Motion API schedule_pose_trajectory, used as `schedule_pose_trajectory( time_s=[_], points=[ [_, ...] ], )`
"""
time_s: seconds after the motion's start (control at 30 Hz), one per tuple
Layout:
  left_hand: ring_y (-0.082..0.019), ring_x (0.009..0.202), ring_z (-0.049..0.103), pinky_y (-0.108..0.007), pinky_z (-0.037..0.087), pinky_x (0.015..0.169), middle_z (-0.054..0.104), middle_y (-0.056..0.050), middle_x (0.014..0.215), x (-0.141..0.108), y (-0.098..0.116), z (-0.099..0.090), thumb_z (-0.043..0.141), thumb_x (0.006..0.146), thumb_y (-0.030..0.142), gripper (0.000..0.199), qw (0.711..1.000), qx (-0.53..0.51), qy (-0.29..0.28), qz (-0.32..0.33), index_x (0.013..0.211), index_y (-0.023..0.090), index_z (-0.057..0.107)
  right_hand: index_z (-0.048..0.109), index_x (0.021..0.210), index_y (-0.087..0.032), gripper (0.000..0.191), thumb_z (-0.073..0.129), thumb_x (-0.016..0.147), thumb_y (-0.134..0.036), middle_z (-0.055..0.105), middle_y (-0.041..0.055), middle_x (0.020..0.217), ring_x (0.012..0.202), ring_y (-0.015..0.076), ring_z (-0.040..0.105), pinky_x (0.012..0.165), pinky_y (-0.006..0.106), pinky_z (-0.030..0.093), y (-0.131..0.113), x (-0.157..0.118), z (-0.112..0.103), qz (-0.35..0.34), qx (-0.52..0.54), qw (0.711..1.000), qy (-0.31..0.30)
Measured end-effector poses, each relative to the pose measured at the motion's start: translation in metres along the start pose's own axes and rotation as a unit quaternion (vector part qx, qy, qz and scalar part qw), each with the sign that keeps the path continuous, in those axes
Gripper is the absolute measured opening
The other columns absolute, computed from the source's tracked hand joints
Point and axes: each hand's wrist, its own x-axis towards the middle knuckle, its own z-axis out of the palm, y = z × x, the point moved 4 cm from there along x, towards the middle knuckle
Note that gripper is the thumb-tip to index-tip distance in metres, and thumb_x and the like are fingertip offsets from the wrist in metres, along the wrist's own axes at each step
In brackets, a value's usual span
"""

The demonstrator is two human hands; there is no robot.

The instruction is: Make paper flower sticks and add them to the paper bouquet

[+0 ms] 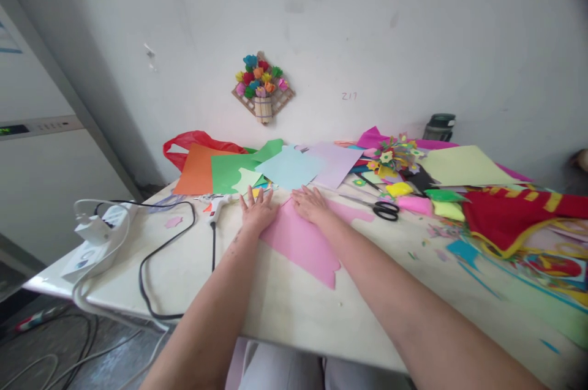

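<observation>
A pink sheet of craft paper with cut, notched edges lies on the table under my arms. My left hand rests flat with fingers spread at its upper left edge. Beside it, my right hand lies flat with fingers stretched out over the sheet's top part. Neither hand grips anything. Just beyond the fingertips is a light blue sheet, with a pale green cut piece to its left. Black-handled scissors lie to the right of my right hand. Left of my left hand is a white glue gun.
A power strip and a black cord take up the table's left side. Green and orange sheets lie at the back. Paper flowers, clay packs and a red cloth piece crowd the right.
</observation>
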Motion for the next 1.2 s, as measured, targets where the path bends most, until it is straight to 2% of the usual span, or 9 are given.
schedule_pose_trajectory(
  time_s=[0.07, 0.23, 0.43, 0.67, 0.77, 0.87, 0.97, 1.07, 1.2],
  points=[
    [-0.030, 0.129, -0.011, -0.056, -0.008, 0.098, 0.020, -0.001, 0.142, 0.001, -0.001, 0.000, 0.025, 0.078, 0.056, 0.062, 1.000, -0.002, 0.000, -0.004, 0.134, 0.029, 0.026, 0.041, 0.126, -0.026, 0.045, 0.020, 0.087, -0.034, 0.030, -0.0050, 0.138, 0.130, 0.0177, 0.013, 0.104, 0.043, 0.007, -0.002, -0.002, -0.003, -0.021, -0.003, 1.000, 0.017],
    [-0.030, 0.128, -0.013, -0.056, -0.008, 0.098, 0.018, -0.001, 0.143, 0.002, -0.002, 0.002, 0.023, 0.076, 0.060, 0.066, 1.000, -0.014, -0.007, -0.013, 0.135, 0.030, 0.023, 0.050, 0.118, -0.033, 0.038, 0.028, 0.087, -0.035, 0.036, -0.0072, 0.134, 0.129, 0.0166, 0.015, 0.104, 0.043, 0.004, -0.013, -0.009, -0.007, -0.134, -0.016, 0.989, 0.066],
    [-0.031, 0.128, -0.012, -0.055, -0.007, 0.099, 0.018, 0.000, 0.143, 0.001, -0.002, 0.001, 0.022, 0.076, 0.060, 0.067, 1.000, -0.012, -0.011, -0.011, 0.135, 0.028, 0.023, 0.055, 0.112, -0.031, 0.038, 0.028, 0.086, -0.039, 0.039, -0.0058, 0.133, 0.128, 0.0185, 0.018, 0.104, 0.042, 0.005, -0.016, -0.009, -0.005, -0.135, -0.016, 0.989, 0.059],
    [-0.031, 0.128, -0.011, -0.055, -0.008, 0.099, 0.020, -0.001, 0.142, 0.001, -0.002, 0.001, 0.022, 0.077, 0.058, 0.066, 1.000, -0.016, -0.013, -0.010, 0.135, 0.027, 0.024, 0.054, 0.113, -0.033, 0.038, 0.028, 0.087, -0.041, 0.032, -0.0068, 0.137, 0.128, 0.0181, 0.018, 0.104, 0.039, 0.006, -0.018, -0.014, -0.007, -0.148, -0.013, 0.987, 0.065],
    [-0.030, 0.129, -0.009, -0.056, -0.006, 0.099, 0.022, 0.000, 0.142, -0.001, -0.001, -0.001, 0.025, 0.078, 0.055, 0.061, 1.000, -0.025, -0.009, -0.005, 0.132, 0.027, 0.031, 0.055, 0.112, -0.033, 0.038, 0.028, 0.086, -0.042, 0.033, -0.0064, 0.136, 0.127, 0.0183, 0.020, 0.104, 0.038, 0.008, -0.017, -0.012, -0.006, -0.145, -0.004, 0.988, 0.055],
    [-0.027, 0.130, -0.005, -0.056, -0.004, 0.099, 0.025, 0.002, 0.141, -0.004, 0.003, -0.008, 0.031, 0.079, 0.049, 0.046, 0.999, -0.040, 0.019, 0.012, 0.117, 0.029, 0.049, 0.055, 0.112, -0.031, 0.036, 0.030, 0.087, -0.038, 0.034, -0.0059, 0.135, 0.126, 0.0160, 0.024, 0.102, 0.035, 0.014, -0.011, -0.007, -0.007, -0.119, 0.019, 0.990, 0.068],
    [-0.027, 0.131, 0.000, -0.056, -0.003, 0.100, 0.027, 0.003, 0.140, -0.005, 0.010, -0.014, 0.039, 0.077, 0.045, 0.032, 0.998, -0.048, 0.039, 0.031, 0.095, 0.028, 0.059, 0.048, 0.120, -0.023, 0.039, 0.029, 0.087, -0.032, 0.041, -0.0010, 0.131, 0.120, 0.0127, 0.033, 0.099, 0.027, 0.021, 0.002, -0.003, -0.015, -0.049, 0.057, 0.989, 0.129],
    [-0.030, 0.131, 0.001, -0.059, -0.001, 0.098, 0.028, 0.001, 0.139, -0.002, 0.013, -0.013, 0.045, 0.074, 0.044, 0.028, 0.998, -0.060, 0.018, 0.028, 0.084, 0.025, 0.062, 0.045, 0.123, -0.018, 0.042, 0.029, 0.086, -0.031, 0.048, 0.0019, 0.126, 0.113, 0.0135, 0.040, 0.096, 0.025, 0.026, 0.014, -0.004, -0.021, 0.026, 0.089, 0.983, 0.156],
    [-0.033, 0.130, 0.006, -0.060, 0.005, 0.096, 0.033, -0.002, 0.137, 0.003, 0.010, -0.011, 0.052, 0.069, 0.044, 0.025, 0.996, -0.091, -0.012, 0.008, 0.077, 0.024, 0.064, 0.046, 0.122, -0.020, 0.043, 0.026, 0.085, -0.029, 0.050, 0.0014, 0.123, 0.111, 0.0148, 0.043, 0.093, 0.025, 0.029, 0.025, -0.008, -0.023, 0.109, 0.112, 0.976, 0.149]
  ],
)
